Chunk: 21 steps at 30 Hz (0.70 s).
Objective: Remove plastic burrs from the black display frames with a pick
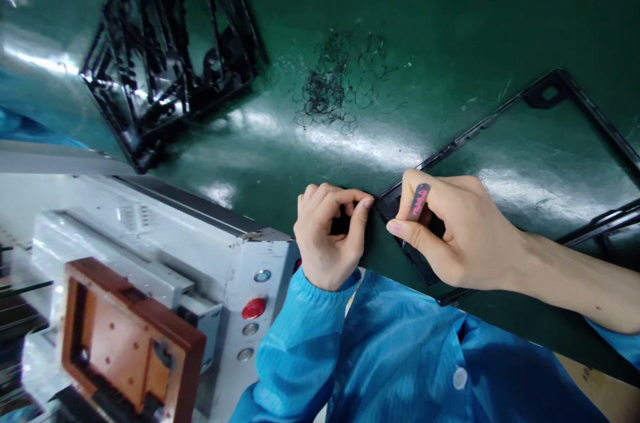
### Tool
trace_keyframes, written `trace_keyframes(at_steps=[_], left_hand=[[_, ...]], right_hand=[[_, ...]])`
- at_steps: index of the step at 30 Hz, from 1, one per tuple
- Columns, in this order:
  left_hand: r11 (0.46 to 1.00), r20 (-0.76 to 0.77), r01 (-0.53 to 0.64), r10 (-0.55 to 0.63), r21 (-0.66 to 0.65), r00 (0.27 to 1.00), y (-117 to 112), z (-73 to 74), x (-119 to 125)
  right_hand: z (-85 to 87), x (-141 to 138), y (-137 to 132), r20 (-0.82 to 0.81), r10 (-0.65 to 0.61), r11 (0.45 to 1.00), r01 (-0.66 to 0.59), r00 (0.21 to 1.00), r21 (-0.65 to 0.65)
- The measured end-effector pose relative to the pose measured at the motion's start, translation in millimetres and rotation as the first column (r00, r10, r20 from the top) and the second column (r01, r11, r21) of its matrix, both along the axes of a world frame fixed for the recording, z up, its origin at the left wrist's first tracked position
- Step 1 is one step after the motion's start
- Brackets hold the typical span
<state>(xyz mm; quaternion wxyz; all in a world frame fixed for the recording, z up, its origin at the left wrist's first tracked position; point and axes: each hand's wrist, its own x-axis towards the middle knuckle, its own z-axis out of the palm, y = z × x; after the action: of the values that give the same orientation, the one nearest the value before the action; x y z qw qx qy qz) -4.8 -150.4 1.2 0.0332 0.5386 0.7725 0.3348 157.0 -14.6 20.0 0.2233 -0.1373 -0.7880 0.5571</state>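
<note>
My left hand (330, 230) is closed in a pinch, thumb and forefinger at the near-left corner of a thin black plastic frame (480, 126). The frame lies tilted on the green table and reaches to the right edge of the view. My right hand (455, 230) grips a small flat grey blade (419, 202) with pink markings between thumb and curled fingers. It is over the same end of the frame, just right of my left hand. My right hand and the blade hide part of the frame; whether the blade's edge touches it I cannot tell.
Thin black curly shavings (330, 80) lie on the green table (450, 10) beyond my hands. Several black plastic frames (170, 50) are piled at the upper left. At the lower left stands a grey machine with a red button (253, 308) and a brown fixture (130, 336).
</note>
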Motion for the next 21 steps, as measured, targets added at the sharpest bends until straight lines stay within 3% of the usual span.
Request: trace_keyframes(at_steps=[7, 14, 21], left_hand=[[1.0, 0.002, 0.004, -0.004, -0.002, 1.0, -1.1, 0.0, -0.6], [1.0, 0.007, 0.008, -0.008, 0.0, 1.0, -0.6, 0.5, -0.4], [1.0, 0.003, 0.008, -0.008, -0.003, 1.0, -0.7, 0.9, -0.5]], right_hand=[[-0.7, -1.0, -1.6, -0.018, -0.048, 0.999, 0.048, 0.999, 0.003], [1.0, 0.0, 0.3, 0.032, 0.025, 0.999, -0.024, 0.999, -0.021], [-1.3, -2.0, -0.3, -0.008, -0.036, 0.999, 0.036, 0.999, -0.017]])
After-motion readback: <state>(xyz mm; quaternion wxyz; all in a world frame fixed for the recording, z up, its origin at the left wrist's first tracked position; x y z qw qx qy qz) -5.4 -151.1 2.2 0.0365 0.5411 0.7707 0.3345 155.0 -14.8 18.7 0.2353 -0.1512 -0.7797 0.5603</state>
